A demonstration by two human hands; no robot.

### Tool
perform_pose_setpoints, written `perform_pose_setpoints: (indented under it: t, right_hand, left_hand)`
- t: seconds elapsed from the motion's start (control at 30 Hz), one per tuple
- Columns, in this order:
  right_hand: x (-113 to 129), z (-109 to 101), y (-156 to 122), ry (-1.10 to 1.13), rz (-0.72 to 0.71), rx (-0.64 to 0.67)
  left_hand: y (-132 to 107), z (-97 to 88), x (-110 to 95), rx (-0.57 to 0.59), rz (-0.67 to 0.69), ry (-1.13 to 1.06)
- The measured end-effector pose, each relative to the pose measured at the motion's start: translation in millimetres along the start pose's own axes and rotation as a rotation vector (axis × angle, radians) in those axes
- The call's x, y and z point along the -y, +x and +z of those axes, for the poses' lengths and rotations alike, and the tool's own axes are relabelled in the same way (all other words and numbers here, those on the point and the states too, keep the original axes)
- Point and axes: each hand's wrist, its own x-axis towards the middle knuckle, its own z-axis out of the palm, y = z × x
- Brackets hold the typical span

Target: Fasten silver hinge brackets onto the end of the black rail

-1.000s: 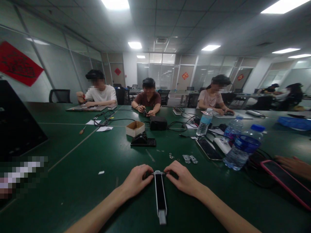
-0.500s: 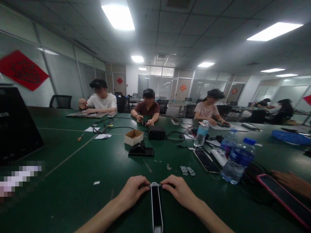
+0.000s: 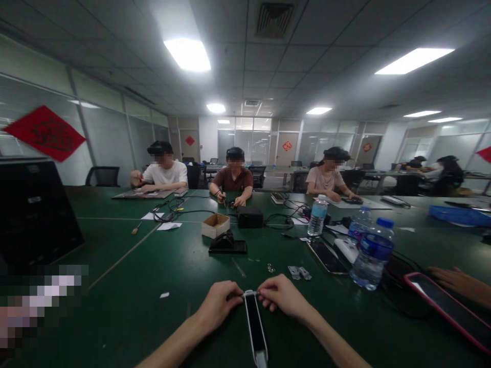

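A long, narrow piece with a white frame and a dark middle (image 3: 254,322) lies in front of me, its near end at the bottom edge of the view. At its far end, my left hand (image 3: 218,302) pinches at the left corner, thumb against fingers. On the opposite corner my right hand (image 3: 283,297) is also closed in a pinch, its lower fingers curled. Whatever small part sits in each pinch is too small to name. Beyond my right hand lie several small metal rings (image 3: 270,267) and two grey metal plates with holes (image 3: 299,272).
Ahead stand a black stand-like piece (image 3: 228,244), an open cardboard box (image 3: 215,226) and a black box (image 3: 250,217). To the right are water bottles (image 3: 373,255), a phone (image 3: 328,257), a pink-edged phone (image 3: 448,306) and another person's hand (image 3: 460,283). Several people sit across the green table (image 3: 134,301).
My view has tilted up slightly and shifted, so the table's things sit a little lower and further right. Both hands stay at the piece's far end; more curled fingers of the right hand show.
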Motion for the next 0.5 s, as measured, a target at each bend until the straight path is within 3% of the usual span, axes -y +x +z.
perform_pose_setpoints:
  t: [0.13, 0.33, 0.5]
  right_hand:
    - [-2.6, 1.6, 1.5, 0.252, 0.073, -0.002]
    - [-6.0, 4.3, 5.0, 0.33, 0.079, -0.053]
    - [-5.1, 5.6, 9.5, 0.415, 0.107, -0.021]
  left_hand:
    - [-0.3, -3.6, -5.5, 0.001, -0.008, 0.011]
    - [0.5, -4.3, -7.6, -0.019, -0.018, -0.012]
    - [0.7, -4.3, -4.2, -0.033, -0.006, -0.029]
